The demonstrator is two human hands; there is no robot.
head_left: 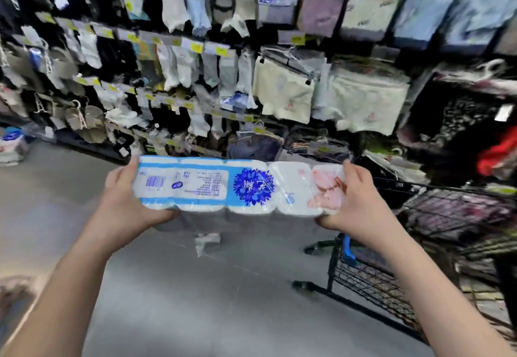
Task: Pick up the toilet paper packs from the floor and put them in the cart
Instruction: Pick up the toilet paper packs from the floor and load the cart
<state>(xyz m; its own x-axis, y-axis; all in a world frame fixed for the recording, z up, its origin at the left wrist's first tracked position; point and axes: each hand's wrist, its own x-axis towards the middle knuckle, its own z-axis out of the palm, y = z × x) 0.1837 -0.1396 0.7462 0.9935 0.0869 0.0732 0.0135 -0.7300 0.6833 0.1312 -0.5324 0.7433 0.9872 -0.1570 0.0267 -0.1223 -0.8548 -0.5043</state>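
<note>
What look like further packs (11, 144) are left on the grey floor (195, 300) at far left, while a long blue-and-white plastic-wrapped toilet paper pack (237, 186) is gripped at its ends by the left hand (126, 202) and right hand (361, 202), held aloft, not yet placed in the black wire cart (372, 281) at right.

Toilet paper pack (237, 186) held lengthwise by left hand (126, 202), right hand (361, 202), black cart (391, 278) at right

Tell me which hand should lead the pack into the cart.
Right, probably. The cart stands to the right, close by the right hand, which grips the right end of the pack. The left hand grips the other end, farther from the cart.
</note>
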